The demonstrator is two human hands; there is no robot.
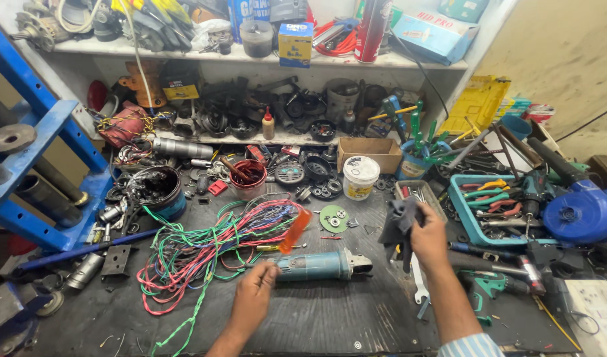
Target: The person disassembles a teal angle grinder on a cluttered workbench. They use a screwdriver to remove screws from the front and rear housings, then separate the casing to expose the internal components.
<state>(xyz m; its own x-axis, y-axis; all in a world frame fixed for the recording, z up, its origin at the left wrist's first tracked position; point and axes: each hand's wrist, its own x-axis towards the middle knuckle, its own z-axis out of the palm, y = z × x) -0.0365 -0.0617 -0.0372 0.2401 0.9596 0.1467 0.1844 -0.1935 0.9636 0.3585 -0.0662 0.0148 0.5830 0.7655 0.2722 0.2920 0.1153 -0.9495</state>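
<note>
From the head camera, you look down on a black workbench [330,317] crowded with tools. Your left hand [254,294] is closed around a screwdriver with an orange handle [291,233], its tip angled down toward the rear of a teal angle grinder [320,266] lying on its side just beside that hand. Your right hand [428,235] is closed on a dark grey rag [397,225], held above the bench to the right of the grinder.

The only bare bench surface is the strip nearest you, between and below your hands. To the left, a tangle of red, green and blue wires [204,254] spreads close to the grinder. To the right, a blue tray of pliers [492,208] and a blue blower [578,211] close off the edge.

Behind, a white tub [360,177] stands beside a brown cardboard box [369,151] and a red pot [248,177]. On the top shelf sit a small blue and yellow carton [295,43] and a flat pale blue box [434,34]
</note>
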